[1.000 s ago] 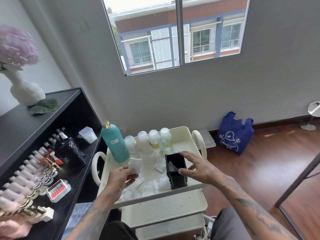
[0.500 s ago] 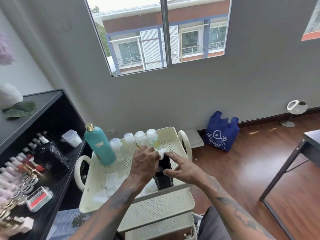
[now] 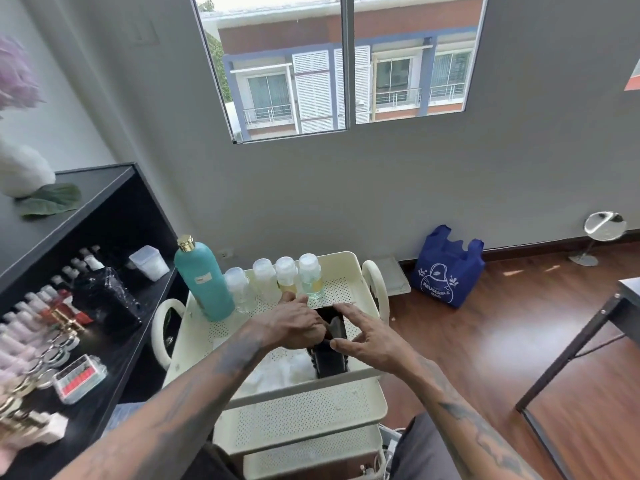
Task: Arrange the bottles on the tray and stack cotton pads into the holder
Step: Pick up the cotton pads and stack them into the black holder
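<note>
A cream perforated tray (image 3: 349, 268) tops a cart. At its back stand a tall teal bottle (image 3: 204, 282) with a gold cap and several small clear bottles (image 3: 286, 276) with white caps, in a row. A black holder (image 3: 329, 356) stands at the tray's front right. My left hand (image 3: 294, 323) is curled over the holder's open top, fingers pressed in on a cotton pad (image 3: 334, 326), of which only a pale sliver shows. My right hand (image 3: 363, 337) grips the holder from the right, thumb and fingers around its rim. Loose cotton pads (image 3: 277, 372) lie on the tray under my left wrist.
A black shelf unit (image 3: 114, 209) on the left holds cosmetics, a black pouch (image 3: 104, 299) and a clear tub (image 3: 149, 263). A blue reusable bag (image 3: 446, 268) and a small mirror (image 3: 604, 226) stand on the wooden floor. A dark table leg (image 3: 571, 348) is at right.
My left hand carried a cotton pad from the tray's left side over to the holder and now presses it into the opening. My right hand stayed on the holder. The camera shifted.
</note>
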Tool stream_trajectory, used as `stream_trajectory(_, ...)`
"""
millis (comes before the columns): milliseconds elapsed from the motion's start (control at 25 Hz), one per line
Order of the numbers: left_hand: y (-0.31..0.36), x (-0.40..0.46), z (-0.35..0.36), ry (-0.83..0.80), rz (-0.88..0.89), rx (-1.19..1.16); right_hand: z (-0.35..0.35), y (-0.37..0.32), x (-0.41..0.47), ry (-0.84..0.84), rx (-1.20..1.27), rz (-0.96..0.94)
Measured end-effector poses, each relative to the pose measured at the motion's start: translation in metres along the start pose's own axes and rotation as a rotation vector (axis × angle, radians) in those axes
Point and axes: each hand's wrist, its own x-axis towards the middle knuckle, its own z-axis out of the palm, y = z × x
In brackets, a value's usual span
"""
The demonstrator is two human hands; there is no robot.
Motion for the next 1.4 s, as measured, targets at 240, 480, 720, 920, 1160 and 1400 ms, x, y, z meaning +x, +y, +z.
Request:
stream_trajectory(240,-0.062,-0.062,0.054,0.662,-0.261,-0.780,-0.010,-0.011,-0.008,-0.035,-0.053,0.041)
stream_trajectory(480,-0.080,-0.085,0.157,0.281,-0.636,-0.830,0.018,-0.067,-0.015,0.314,-0.428,-0.210)
stream_trajectory(720,-0.085,-0.075,0.164,0.310,-0.722,-0.925,0.110,-0.114,0.043,-0.179,-0.736,-0.079)
stream_trajectory(920,-0.083,-0.068,0.169,0.358,-0.781,-0.851,0.132,-0.090,0.071,-0.350,-1.070,0.185)
stream_trajectory(1160,-0.083,-0.062,0.176,0.429,-0.807,-0.798,0.123,-0.084,0.088,-0.323,-1.108,0.116)
stream_trajectory(1400,-0.081,-0.062,0.175,0.456,-0.806,-0.800,0.095,-0.088,0.090,-0.230,-0.597,0.077)
